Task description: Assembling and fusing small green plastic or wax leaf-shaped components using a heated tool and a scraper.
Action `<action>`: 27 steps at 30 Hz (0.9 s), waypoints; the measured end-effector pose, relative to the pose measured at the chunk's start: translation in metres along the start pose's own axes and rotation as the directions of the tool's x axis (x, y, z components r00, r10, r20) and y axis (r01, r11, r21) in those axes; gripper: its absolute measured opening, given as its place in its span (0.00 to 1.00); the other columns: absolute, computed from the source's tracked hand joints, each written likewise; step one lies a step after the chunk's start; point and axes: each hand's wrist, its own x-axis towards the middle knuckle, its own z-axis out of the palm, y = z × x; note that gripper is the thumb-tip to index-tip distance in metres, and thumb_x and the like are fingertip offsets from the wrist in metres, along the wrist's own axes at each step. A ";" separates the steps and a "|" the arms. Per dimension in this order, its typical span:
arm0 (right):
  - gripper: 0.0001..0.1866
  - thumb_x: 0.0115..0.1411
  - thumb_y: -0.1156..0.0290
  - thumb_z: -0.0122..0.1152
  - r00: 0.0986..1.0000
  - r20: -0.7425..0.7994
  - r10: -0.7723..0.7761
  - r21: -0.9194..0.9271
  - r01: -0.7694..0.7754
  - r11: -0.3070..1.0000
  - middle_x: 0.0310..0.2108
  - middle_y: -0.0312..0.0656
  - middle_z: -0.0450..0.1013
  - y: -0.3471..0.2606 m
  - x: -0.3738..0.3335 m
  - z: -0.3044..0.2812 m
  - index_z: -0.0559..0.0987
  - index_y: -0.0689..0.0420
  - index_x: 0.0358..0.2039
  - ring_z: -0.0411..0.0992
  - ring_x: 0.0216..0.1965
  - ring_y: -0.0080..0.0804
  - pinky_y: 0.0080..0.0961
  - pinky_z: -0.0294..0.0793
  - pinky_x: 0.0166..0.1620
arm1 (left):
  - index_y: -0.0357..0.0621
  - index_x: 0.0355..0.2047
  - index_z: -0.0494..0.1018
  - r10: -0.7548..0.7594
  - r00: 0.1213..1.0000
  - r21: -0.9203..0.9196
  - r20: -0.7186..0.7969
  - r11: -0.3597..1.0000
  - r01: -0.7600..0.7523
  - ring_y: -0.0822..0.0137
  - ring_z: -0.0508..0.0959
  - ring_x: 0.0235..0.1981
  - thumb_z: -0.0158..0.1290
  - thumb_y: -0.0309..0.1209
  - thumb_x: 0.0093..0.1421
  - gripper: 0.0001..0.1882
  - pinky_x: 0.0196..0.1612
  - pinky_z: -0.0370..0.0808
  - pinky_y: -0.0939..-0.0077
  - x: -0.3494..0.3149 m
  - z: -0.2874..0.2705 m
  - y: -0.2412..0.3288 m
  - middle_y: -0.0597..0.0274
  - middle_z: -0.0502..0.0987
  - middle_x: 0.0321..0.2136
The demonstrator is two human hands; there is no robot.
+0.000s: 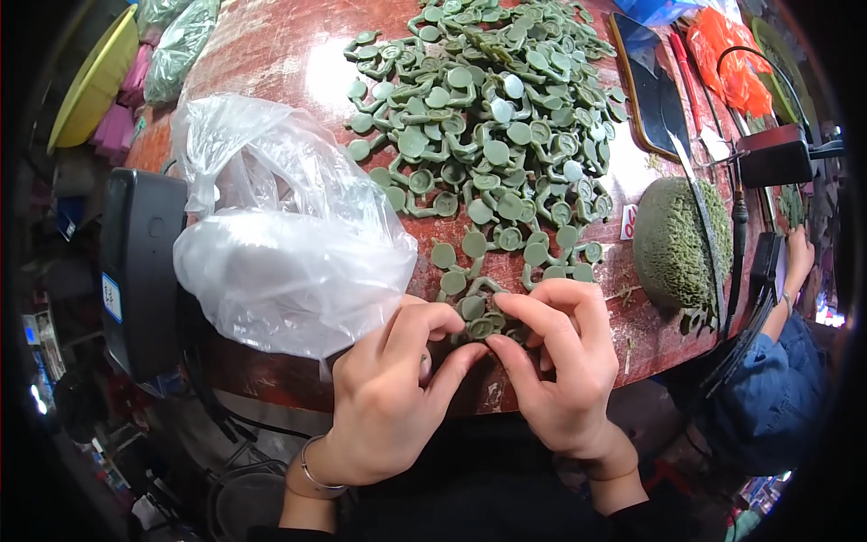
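At the table's near edge, my left hand (384, 388) and my right hand (569, 366) face each other, thumbs and forefingers bent in. Between their fingertips is a small green wax-like piece (482, 322) with round disc ends, partly covered by the fingers. Both hands are closed on it, and the two thumb tips nearly meet in front of it. A metal bangle circles my left wrist. Just beyond lies a large heap of similar green pieces (497, 126), discs on short bent arms, with a few scattered close to my fingers.
A clear plastic bag (289, 280) lies left, beside a black box (144, 271). At right are a rough green block (677, 239), a metal blade (700, 208), a phone (650, 90) and an orange bag (727, 59). A co-worker's hand (798, 262) reaches in far right.
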 end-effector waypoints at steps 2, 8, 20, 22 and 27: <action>0.16 0.45 0.83 0.64 0.999 0.021 0.046 0.032 -0.047 0.998 0.33 0.41 0.65 0.002 -0.001 -0.004 0.76 0.61 0.37 0.69 0.25 0.27 0.21 0.70 0.25 | 0.39 0.37 0.71 0.019 1.000 -0.112 0.001 0.994 -0.018 0.72 0.73 0.21 0.60 0.20 0.46 0.16 0.22 0.71 0.81 0.002 0.004 -0.007 0.60 0.71 0.24; 0.12 0.50 0.86 0.60 0.964 0.124 0.234 0.590 -0.261 0.764 0.34 0.43 0.66 0.006 -0.009 -0.012 0.74 0.65 0.36 0.70 0.29 0.23 0.15 0.74 0.30 | 0.32 0.37 0.70 -0.244 0.945 -0.694 0.218 0.641 0.326 0.74 0.77 0.27 0.53 0.17 0.54 0.09 0.23 0.76 0.84 -0.007 0.000 -0.002 0.59 0.73 0.31; 0.10 0.54 0.86 0.54 0.960 0.220 0.171 0.898 -0.268 0.349 0.38 0.49 0.67 0.001 -0.013 -0.017 0.70 0.69 0.38 0.72 0.35 0.30 0.23 0.77 0.37 | 0.31 0.31 0.68 -0.063 0.998 -0.832 0.032 0.551 0.061 0.65 0.77 0.22 0.53 0.19 0.54 0.06 0.21 0.77 0.80 -0.013 0.002 0.001 0.44 0.72 0.32; 0.10 0.54 0.85 0.55 0.947 0.249 0.205 0.880 -0.309 0.359 0.38 0.49 0.68 0.003 -0.014 -0.018 0.70 0.68 0.38 0.72 0.35 0.29 0.22 0.77 0.37 | 0.31 0.31 0.69 0.005 1.000 -0.746 -0.019 0.666 -0.018 0.66 0.77 0.22 0.53 0.17 0.53 0.05 0.20 0.77 0.81 -0.013 0.000 -0.001 0.45 0.73 0.32; 0.10 0.54 0.84 0.56 0.905 0.315 0.287 0.887 -0.389 0.251 0.37 0.47 0.70 0.001 -0.015 -0.019 0.70 0.67 0.37 0.71 0.35 0.26 0.18 0.75 0.34 | 0.31 0.32 0.70 0.101 0.990 -0.511 -0.101 0.848 -0.138 0.69 0.77 0.21 0.50 0.12 0.51 0.08 0.18 0.76 0.84 -0.016 -0.005 0.005 0.45 0.73 0.32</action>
